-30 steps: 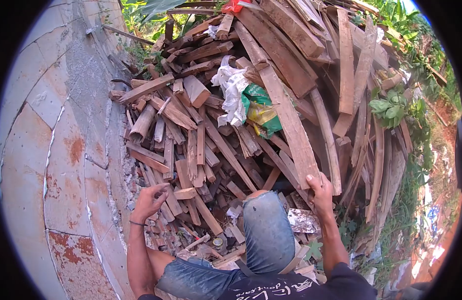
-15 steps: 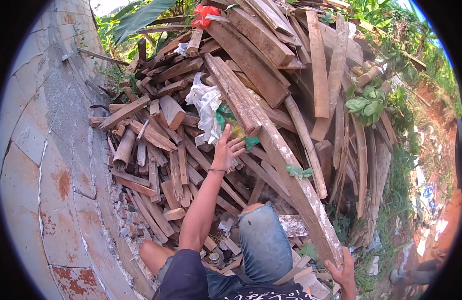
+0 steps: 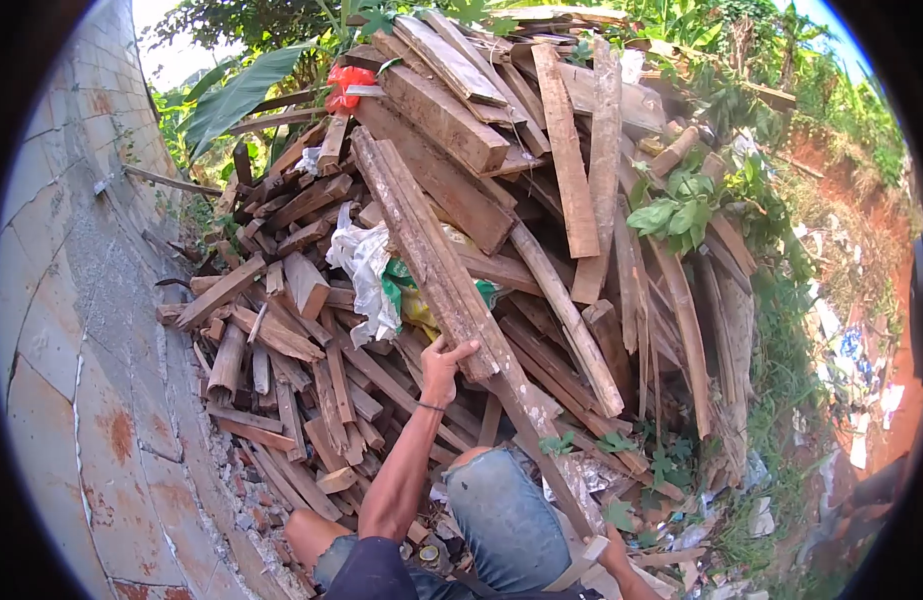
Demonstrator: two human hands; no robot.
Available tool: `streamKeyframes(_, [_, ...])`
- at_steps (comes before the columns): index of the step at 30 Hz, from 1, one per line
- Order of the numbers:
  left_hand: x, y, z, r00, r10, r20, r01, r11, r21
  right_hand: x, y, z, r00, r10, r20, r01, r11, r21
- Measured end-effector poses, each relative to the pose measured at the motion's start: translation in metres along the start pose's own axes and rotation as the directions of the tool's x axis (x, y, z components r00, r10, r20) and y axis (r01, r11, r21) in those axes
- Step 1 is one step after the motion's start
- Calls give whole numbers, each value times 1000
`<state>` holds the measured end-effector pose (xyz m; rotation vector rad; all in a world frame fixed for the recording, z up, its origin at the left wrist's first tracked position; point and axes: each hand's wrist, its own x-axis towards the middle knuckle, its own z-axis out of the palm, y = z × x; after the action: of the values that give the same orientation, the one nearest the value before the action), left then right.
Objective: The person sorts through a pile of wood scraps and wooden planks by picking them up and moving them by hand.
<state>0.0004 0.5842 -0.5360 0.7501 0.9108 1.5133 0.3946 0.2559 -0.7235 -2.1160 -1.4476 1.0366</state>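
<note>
A long, paint-spattered wooden beam (image 3: 536, 425) slopes from the wood pile down toward my right side. A shorter, darker board (image 3: 436, 265) lies along its upper part. My left hand (image 3: 443, 372) grips the lower end of that shorter board, thumb across its top. At the near end of the long beam, my right hand (image 3: 613, 552) is closed round the wood, partly cut off by the frame's lower part. Behind the boards, a white plastic sack (image 3: 361, 270) with green and yellow parts is wedged in the pile. My bent knee (image 3: 506, 510) is beneath the beam.
A large pile of old timber (image 3: 441, 110) rises ahead, with a red plastic bag (image 3: 348, 88) near its top. A tiled wall (image 3: 81, 370) curves along the left. Leafy plants (image 3: 686, 205) grow at the right, above litter (image 3: 851, 350). Rubble surrounds my legs.
My left hand has gone from spread fingers beside the boards to gripping the shorter one. The beam's near end and my right hand have moved lower and leftward; the view has shifted.
</note>
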Motion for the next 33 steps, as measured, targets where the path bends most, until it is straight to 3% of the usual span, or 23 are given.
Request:
streamKeyframes(2, [-23, 10, 11, 998, 32, 50, -36, 996, 79, 7, 60, 31, 976, 115, 184, -120, 993, 17])
streamKeyframes(3, [-30, 16, 19, 996, 46, 75, -53, 994, 92, -1, 51, 30, 978, 126, 168, -133, 991, 31])
streamKeyframes(4, [-37, 25, 30, 993, 64, 96, -74, 992, 101, -11, 36, 27, 948, 193, 254, -271, 907, 321])
streamKeyframes(5, [-42, 37, 44, 992, 62, 112, -73, 992, 99, -23, 12, 24, 909, 217, 356, -395, 725, 565])
streamKeyframes(6, [-47, 52, 59, 985, 73, 158, -91, 990, 105, -31, -2, 27, 911, 220, 349, -393, 721, 571])
streamKeyframes(9, [-56, 87, 105, 957, 106, 269, -146, 980, 136, -39, -29, 33, 909, 159, 386, -417, 297, 859])
streamKeyframes(12, [-64, 108, 158, 889, 145, 435, -221, 966, 131, -38, -31, 47, 894, 184, 409, -429, 81, 900])
streamKeyframes(16, [-35, 140, 230, 713, 151, 685, -261, 963, 60, 6, -40, 34, 925, 175, 337, -327, -85, 941])
streamKeyframes(17, [-19, 161, 251, 673, 200, 712, -356, 931, 75, 31, -59, 9, 951, 138, 277, -261, -121, 958])
streamKeyframes(18, [-6, 182, 268, 634, 230, 738, -437, 894, 97, 46, -109, -36, 964, 103, 246, -213, -253, 944])
streamKeyframes(19, [4, 200, 283, 625, 337, 704, -592, 792, 146, 62, -165, -85, 996, -18, 89, -90, -106, 990])
streamKeyframes(20, [9, 215, 290, 593, 445, 671, -727, 654, 209, 79, -223, -132, 991, -99, -86, 82, -47, 996])
streamKeyframes(23, [-16, 241, 275, 516, 580, 630, -756, 655, 17, 111, -396, -278, 831, -356, -428, 378, -205, 903])
streamKeyframes(24, [-24, 237, 258, 528, 566, 633, -744, 668, 24, 147, -438, -331, 723, -460, -516, 439, -272, 856])
streamKeyframes(25, [-33, 236, 239, 559, 508, 655, -739, 663, 116, 163, -492, -383, 659, -481, -578, 478, -326, 816])
streamKeyframes(26, [-41, 237, 219, 591, 456, 666, -734, 646, 209, 177, -548, -432, 511, -482, -712, 625, -361, 693])
streamKeyframes(27, [-48, 232, 195, 641, 418, 643, -705, 651, 280, 206, -586, -498, 372, -363, -854, 802, -338, 493])
streamKeyframes(28, [-52, 225, 167, 689, 383, 615, -674, 651, 350, 185, -620, -523, 342, -164, -925, 899, -229, 373])
streamKeyframes(29, [-50, 214, 134, 726, 354, 589, -655, 616, 438, 173, -638, -543, 313, -89, -946, 934, -152, 323])
streamKeyframes(30, [-49, 203, 100, 764, 319, 560, -625, 580, 522, 162, -653, -551, 277, -51, -960, 943, -175, 282])
streamKeyframes(31, [-53, 195, 68, 836, 233, 497, -520, 623, 584, 134, -665, -537, 299, -46, -953, 944, -134, 303])
streamKeyframes(33, [-70, 184, 10, 934, 71, 351, -309, 655, 690, 142, -667, -530, 101, -246, -964, 973, -177, 148])
